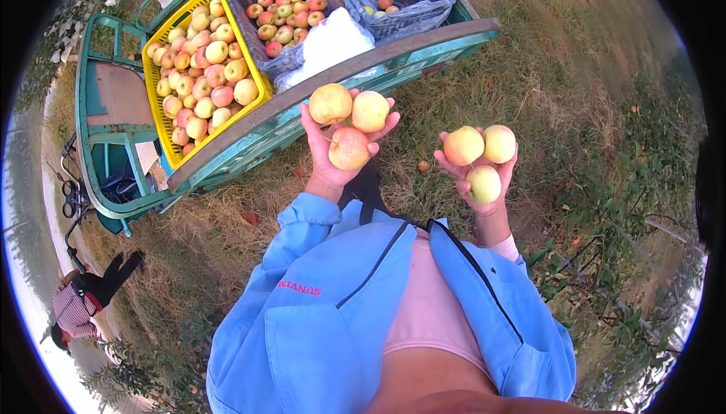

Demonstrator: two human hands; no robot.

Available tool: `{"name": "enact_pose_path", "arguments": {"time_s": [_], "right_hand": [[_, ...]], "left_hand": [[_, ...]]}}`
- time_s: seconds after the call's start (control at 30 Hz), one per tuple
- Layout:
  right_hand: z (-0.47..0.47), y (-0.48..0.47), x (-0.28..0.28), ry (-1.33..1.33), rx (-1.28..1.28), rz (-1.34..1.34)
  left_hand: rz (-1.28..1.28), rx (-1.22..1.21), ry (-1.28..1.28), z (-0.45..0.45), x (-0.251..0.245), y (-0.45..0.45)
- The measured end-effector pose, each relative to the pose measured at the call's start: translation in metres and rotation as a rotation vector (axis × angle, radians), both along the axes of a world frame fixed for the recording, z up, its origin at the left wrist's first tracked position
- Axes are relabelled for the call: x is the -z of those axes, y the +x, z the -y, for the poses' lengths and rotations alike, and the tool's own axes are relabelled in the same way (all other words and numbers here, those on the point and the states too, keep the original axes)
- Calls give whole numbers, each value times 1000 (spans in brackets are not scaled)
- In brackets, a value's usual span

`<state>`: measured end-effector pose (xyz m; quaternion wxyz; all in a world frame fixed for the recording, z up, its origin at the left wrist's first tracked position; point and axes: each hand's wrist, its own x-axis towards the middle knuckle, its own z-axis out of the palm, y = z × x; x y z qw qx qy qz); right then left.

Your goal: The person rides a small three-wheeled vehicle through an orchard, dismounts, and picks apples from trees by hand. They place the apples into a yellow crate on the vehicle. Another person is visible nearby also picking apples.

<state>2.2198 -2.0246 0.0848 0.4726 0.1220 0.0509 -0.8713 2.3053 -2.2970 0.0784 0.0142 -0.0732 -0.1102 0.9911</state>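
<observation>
My left hand (324,169), palm up near the cart's side rail, cradles three apples: a yellow one (330,104), a pale yellow one (370,112) and a redder one (348,148) with its stem showing. Three more sit in my upturned right hand (492,208), held over the grass: a yellow-orange apple (464,146), a pale one (499,143) and a greenish-yellow one (483,185). Beyond my left hand, a yellow plastic crate (255,68) heaped with apples stands in the green metal cart (278,139).
A plastic-lined dark crate (241,22) holds many redder apples; another lined crate (417,20) holds several. White material (334,45) lies against them. Leafy branches (618,255) reach in at right. One apple (422,166) lies on the grass. A person (79,306) stands by the handlebars (71,164).
</observation>
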Motion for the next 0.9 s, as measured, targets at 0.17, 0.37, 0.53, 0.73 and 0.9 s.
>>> {"name": "enact_pose_path", "arguments": {"time_s": [0.17, 0.37, 0.53, 0.73, 0.9], "right_hand": [[101, -64, 0, -24, -204, 54], [183, -108, 17, -6, -320, -8], [224, -144, 27, -3, -454, -35], [275, -200, 50, 15, -584, -36], [361, -266, 88, 233, -743, -349]], "left_hand": [[110, -49, -179, 64, 4, -19], [303, -180, -337, 108, 6, -21], [368, -312, -296, 128, 6, -4], [442, -463, -316, 128, 8, -3], [553, -645, -365, 109, 0, -7]]}}
